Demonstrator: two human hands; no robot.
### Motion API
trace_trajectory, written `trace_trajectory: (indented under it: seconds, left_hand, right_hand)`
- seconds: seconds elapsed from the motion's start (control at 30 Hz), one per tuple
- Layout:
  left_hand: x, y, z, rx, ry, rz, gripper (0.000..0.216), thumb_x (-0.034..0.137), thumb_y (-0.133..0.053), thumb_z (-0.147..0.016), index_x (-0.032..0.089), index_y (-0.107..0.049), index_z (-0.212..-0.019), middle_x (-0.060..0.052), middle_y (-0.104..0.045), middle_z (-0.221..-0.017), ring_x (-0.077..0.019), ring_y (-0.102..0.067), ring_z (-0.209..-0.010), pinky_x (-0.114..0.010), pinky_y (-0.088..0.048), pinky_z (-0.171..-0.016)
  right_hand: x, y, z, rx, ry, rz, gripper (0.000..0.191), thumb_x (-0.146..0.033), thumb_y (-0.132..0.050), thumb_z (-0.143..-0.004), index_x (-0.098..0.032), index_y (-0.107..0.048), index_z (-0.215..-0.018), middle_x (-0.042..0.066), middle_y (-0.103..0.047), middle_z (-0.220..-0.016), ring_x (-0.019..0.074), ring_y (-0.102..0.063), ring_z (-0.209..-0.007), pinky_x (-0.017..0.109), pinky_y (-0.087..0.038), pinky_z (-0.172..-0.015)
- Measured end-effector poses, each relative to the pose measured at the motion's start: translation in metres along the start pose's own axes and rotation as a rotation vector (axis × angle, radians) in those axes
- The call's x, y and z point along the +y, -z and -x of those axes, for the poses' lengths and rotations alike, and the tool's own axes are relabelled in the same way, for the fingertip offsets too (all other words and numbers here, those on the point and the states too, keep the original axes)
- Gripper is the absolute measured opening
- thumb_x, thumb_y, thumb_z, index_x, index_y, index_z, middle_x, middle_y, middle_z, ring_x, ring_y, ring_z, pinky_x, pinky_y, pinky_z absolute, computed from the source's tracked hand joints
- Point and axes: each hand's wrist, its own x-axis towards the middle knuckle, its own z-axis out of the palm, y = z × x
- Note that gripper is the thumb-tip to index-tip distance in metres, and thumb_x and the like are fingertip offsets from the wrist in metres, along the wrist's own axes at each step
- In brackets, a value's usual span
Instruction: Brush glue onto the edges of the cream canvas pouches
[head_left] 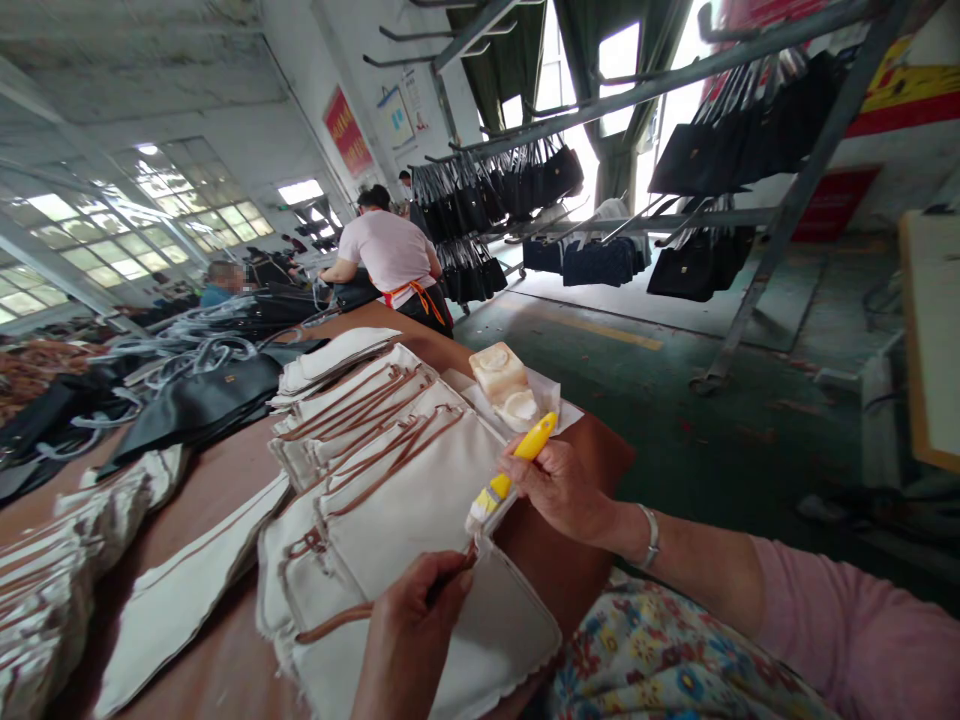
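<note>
In my right hand is a brush with a yellow handle, gripped between thumb and fingers. Its white-coated bristles point down and touch, or nearly touch, the edge of a cream bag piece. My left hand pinches a brown strap at that same edge, just below the bristles; its fingertips partly hide the strap. Beyond both hands lie overlapping cream bag pieces with brown straps. A stained, cream-coloured container holding something white stands at the table's far right edge.
The brown tabletop bears a long cream strip, a cream stack and black bags at left. A co-worker in a light shirt stands at the far end. Metal racks with hanging black bags stand across the aisle.
</note>
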Motion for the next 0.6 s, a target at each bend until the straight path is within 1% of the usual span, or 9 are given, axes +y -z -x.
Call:
trace_trajectory:
  seconds: [0.07,0.13,0.2,0.27,0.3,0.37,0.47,0.53,0.6]
  left_hand:
    - [0.005,-0.003,0.007,0.014,-0.072,-0.035,0.026,0.042,-0.062,-0.081,0.02,-0.072,-0.09,-0.003,-0.072,-0.081,-0.0183,-0.065,-0.075,-0.022,-0.049,-0.063]
    - [0.008,-0.005,0.013,0.036,-0.136,-0.081,0.021,0.039,-0.062,-0.081,0.022,-0.072,-0.087,-0.002,-0.072,-0.08,-0.0174,-0.065,-0.074,-0.022,-0.049,-0.065]
    - [0.01,-0.007,0.019,0.078,-0.159,-0.123,0.017,0.037,-0.063,-0.08,0.022,-0.071,-0.083,-0.001,-0.071,-0.077,-0.0165,-0.065,-0.071,-0.022,-0.049,-0.064]
    - [0.009,-0.009,0.022,0.116,-0.141,-0.147,0.015,0.036,-0.063,-0.08,0.022,-0.068,-0.079,0.0,-0.071,-0.074,-0.016,-0.065,-0.067,-0.021,-0.049,-0.061]
    - [0.009,-0.009,0.023,0.125,-0.126,-0.151,0.015,0.036,-0.063,-0.08,0.022,-0.067,-0.078,0.0,-0.071,-0.072,-0.0159,-0.065,-0.066,-0.021,-0.048,-0.06]
    - [0.007,-0.009,0.024,0.126,-0.105,-0.159,0.015,0.037,-0.063,-0.08,0.022,-0.066,-0.078,0.001,-0.071,-0.071,-0.0158,-0.064,-0.065,-0.021,-0.048,-0.06]
    - [0.008,-0.009,0.024,0.143,-0.101,-0.195,0.016,0.038,-0.063,-0.08,0.022,-0.065,-0.077,0.002,-0.069,-0.067,-0.0152,-0.062,-0.063,-0.021,-0.046,-0.058]
    - [0.011,-0.011,0.028,0.187,-0.098,-0.223,0.016,0.037,-0.063,-0.08,0.022,-0.065,-0.075,0.003,-0.067,-0.063,-0.0145,-0.06,-0.059,-0.021,-0.044,-0.055]
    - [0.015,-0.01,0.037,0.24,-0.091,-0.237,0.016,0.036,-0.062,-0.08,0.022,-0.065,-0.073,0.003,-0.066,-0.062,-0.0142,-0.059,-0.057,-0.021,-0.044,-0.055]
  right_hand:
    - [0.003,0.003,-0.004,0.071,0.001,-0.008,0.026,-0.04,-0.062,-0.089,-0.016,-0.061,-0.079,-0.001,-0.054,-0.062,0.0132,-0.05,-0.057,0.022,-0.041,-0.054]
    - [0.005,0.005,-0.007,0.05,-0.03,-0.012,0.029,-0.042,-0.063,-0.088,-0.016,-0.059,-0.075,-0.001,-0.054,-0.06,0.0126,-0.049,-0.055,0.022,-0.04,-0.053]
    - [0.005,0.005,-0.007,-0.087,-0.105,-0.04,0.035,-0.044,-0.063,-0.087,-0.016,-0.056,-0.067,-0.002,-0.051,-0.056,0.0109,-0.045,-0.051,0.022,-0.036,-0.049]
    - [0.005,0.006,-0.005,-0.241,-0.191,-0.098,0.039,-0.046,-0.062,-0.087,-0.015,-0.056,-0.064,-0.002,-0.05,-0.055,0.0095,-0.041,-0.048,0.021,-0.032,-0.046]
    - [0.005,0.007,-0.005,-0.283,-0.22,-0.129,0.039,-0.047,-0.061,-0.087,-0.015,-0.057,-0.065,-0.002,-0.05,-0.055,0.0091,-0.04,-0.047,0.021,-0.031,-0.045]
    - [0.004,0.009,-0.005,-0.257,-0.238,-0.168,0.036,-0.046,-0.061,-0.087,-0.014,-0.061,-0.07,-0.002,-0.05,-0.056,0.0091,-0.039,-0.047,0.02,-0.029,-0.044]
    - [0.002,0.009,-0.005,-0.102,-0.213,-0.153,0.033,-0.044,-0.062,-0.086,-0.014,-0.062,-0.073,-0.002,-0.049,-0.055,0.0091,-0.04,-0.048,0.02,-0.03,-0.046]
    - [-0.002,0.003,-0.002,-0.129,-0.244,-0.158,0.032,-0.043,-0.065,-0.084,-0.013,-0.061,-0.071,-0.002,-0.049,-0.055,0.0089,-0.041,-0.049,0.02,-0.03,-0.046]
    - [-0.008,-0.005,0.005,-0.236,-0.318,-0.225,0.032,-0.042,-0.067,-0.082,-0.013,-0.061,-0.07,-0.001,-0.05,-0.055,0.0083,-0.04,-0.049,0.019,-0.028,-0.044]
